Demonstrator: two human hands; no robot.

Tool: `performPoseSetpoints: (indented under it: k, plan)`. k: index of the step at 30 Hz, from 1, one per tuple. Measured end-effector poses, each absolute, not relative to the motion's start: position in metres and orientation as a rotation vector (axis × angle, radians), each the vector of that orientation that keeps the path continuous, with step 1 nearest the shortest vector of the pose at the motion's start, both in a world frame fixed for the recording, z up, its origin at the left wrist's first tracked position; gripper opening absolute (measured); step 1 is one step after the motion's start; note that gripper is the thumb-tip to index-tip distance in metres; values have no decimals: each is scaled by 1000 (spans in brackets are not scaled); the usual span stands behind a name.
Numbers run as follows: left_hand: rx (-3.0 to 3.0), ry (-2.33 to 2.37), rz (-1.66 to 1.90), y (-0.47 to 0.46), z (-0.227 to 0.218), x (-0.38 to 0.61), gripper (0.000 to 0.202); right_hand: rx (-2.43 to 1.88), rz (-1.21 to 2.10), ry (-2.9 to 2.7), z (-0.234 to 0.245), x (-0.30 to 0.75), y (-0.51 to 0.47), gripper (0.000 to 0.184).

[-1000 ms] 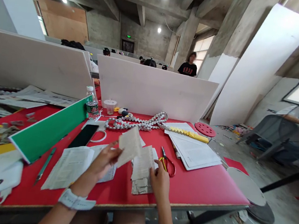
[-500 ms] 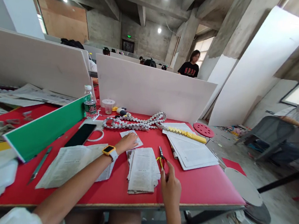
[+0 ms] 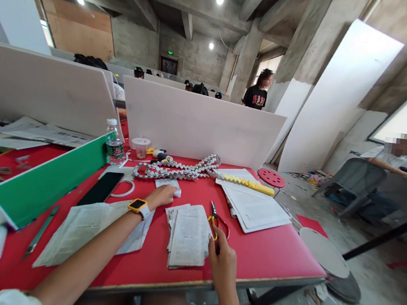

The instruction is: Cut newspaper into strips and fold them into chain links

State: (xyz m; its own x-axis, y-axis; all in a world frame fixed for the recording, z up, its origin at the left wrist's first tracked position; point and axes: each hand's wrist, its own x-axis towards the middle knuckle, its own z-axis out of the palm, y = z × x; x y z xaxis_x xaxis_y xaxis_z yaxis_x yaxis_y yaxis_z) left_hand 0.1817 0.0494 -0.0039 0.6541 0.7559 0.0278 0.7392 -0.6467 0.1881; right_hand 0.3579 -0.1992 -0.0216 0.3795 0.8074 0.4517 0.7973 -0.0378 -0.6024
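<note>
My left hand [image 3: 161, 196], with a yellow watch on its wrist, lies flat on a small slip of printed paper [image 3: 168, 184] on the red table [image 3: 268, 254]. A stack of cut newspaper strips [image 3: 188, 234] sits between my hands. At the strips' right edge my right hand [image 3: 222, 262] has its fingers curled at the yellow handles of the scissors [image 3: 218, 219]. A long folded paper chain [image 3: 179, 168] lies just beyond the slip.
A green board [image 3: 46, 180], a black phone [image 3: 101, 187], a water bottle [image 3: 114, 143] and a loose newspaper [image 3: 83, 229] are to the left. White sheets [image 3: 254, 206] with a yellow folded strip [image 3: 247, 183] lie right. White partitions [image 3: 199, 122] stand behind. People sit nearby.
My left hand has carried the paper slip away from the stack and put it down farther back. My right hand left the strips and reached the scissors.
</note>
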Motion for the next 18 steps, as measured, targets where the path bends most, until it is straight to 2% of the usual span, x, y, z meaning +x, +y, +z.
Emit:
performPoseSetpoints:
  k: [3,7,11,15,18]
  plan:
    - [2671,1176,279,57,-5,172,46,-1784,51,-1359,-22,359,-199,46]
    - [2571,1218,426,58,13,157,23,-1697,195,-1260,-18,358,-197,42]
    - [2631,1321,704,6,48,153,17,-1381,590,-1004,-7,346,-192,43]
    - [3112,883,930,-82,68,166,14,-883,1193,-653,6,333,-182,52]
    - [3299,520,995,-120,65,179,16,-746,1309,-458,9,330,-176,43]
